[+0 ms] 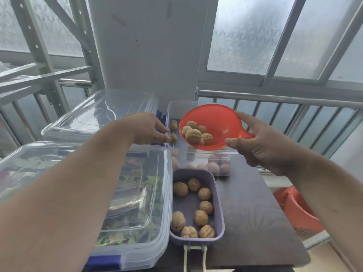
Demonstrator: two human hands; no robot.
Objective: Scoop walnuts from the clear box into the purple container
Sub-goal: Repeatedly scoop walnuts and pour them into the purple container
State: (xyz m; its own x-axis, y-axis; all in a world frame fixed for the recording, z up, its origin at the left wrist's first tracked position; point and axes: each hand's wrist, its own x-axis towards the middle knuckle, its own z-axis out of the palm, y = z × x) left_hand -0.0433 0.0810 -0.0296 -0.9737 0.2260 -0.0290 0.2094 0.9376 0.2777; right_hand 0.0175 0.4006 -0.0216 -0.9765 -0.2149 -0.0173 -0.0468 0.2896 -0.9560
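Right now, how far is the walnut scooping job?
Partly done: nine walnuts already lie in the purple container. In hand: the right hand holds the red scoop, loaded with walnuts, above the clear box, which the left hand steadies. Left: emptying this scoop, plus walnuts remaining in the box.

No readable text, label, brand, number or sign is found anywhere in the view. Coloured printing is seen through a lidded clear box [127, 185], but nothing legible.
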